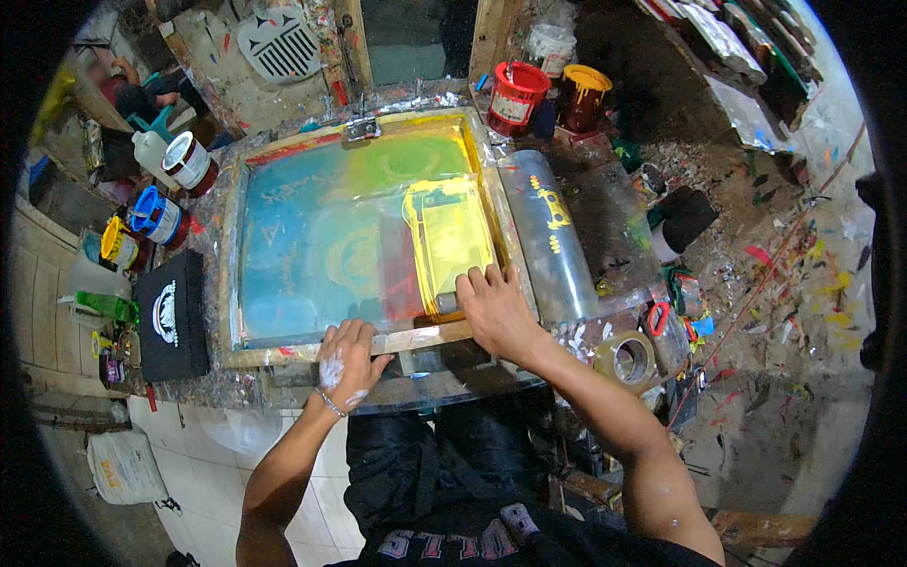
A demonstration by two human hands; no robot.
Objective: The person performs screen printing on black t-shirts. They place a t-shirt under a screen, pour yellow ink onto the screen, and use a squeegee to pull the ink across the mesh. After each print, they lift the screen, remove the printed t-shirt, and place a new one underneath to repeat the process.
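A wooden-framed printing screen lies on the bench before me, its mesh blue-green with green and dark red patches. Wet yellow ink covers a rectangle on its right side. At the near end of that ink, my right hand is closed around what looks like a small squeegee; only its dark grey end shows past my fingers. My left hand, smeared white, rests on the near rail with its fingers laid over the wood and its thumb apart. A metal hinge clamp sits on the far rail.
Right of the screen lies a dark cylinder with yellow marks, and nearer, a tape roll. Red and yellow-rimmed ink pots stand behind. Left are blue and white pots and a black printed box.
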